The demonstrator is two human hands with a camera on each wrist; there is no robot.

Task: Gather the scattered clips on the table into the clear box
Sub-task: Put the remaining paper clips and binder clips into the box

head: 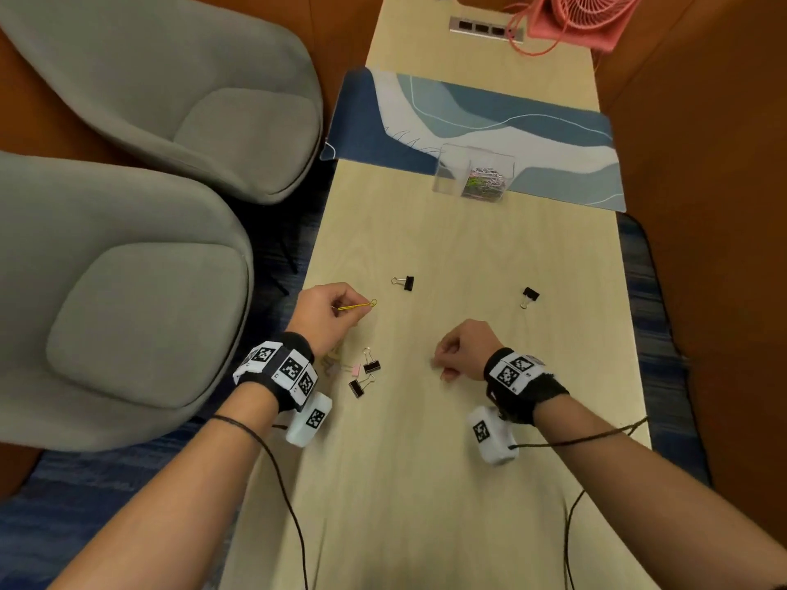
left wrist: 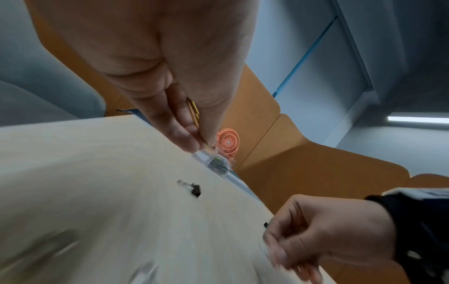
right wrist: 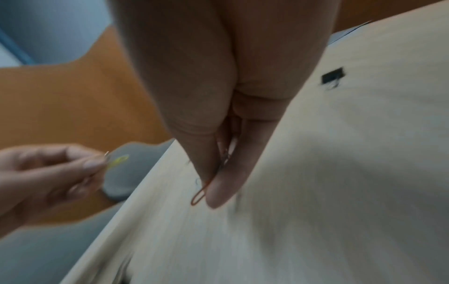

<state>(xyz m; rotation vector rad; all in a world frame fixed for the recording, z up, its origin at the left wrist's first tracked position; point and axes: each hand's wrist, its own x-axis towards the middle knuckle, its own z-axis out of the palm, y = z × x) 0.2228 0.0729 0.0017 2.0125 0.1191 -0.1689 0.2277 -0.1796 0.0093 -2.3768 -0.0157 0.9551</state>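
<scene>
My left hand pinches a yellow paper clip above the table's left side; the same yellow paper clip shows blurred in the right wrist view. My right hand pinches a thin red paper clip between thumb and finger, low over the table. The clear box stands far ahead on the mat's edge, with several colored paper clips inside. Black binder clips lie loose: one ahead of the left hand, one at right, two near my left wrist, beside pale paper clips.
A blue and white mat crosses the wooden table beyond the box. A pink fan and its cord sit at the far end by a socket strip. Two grey armchairs stand close along the table's left edge.
</scene>
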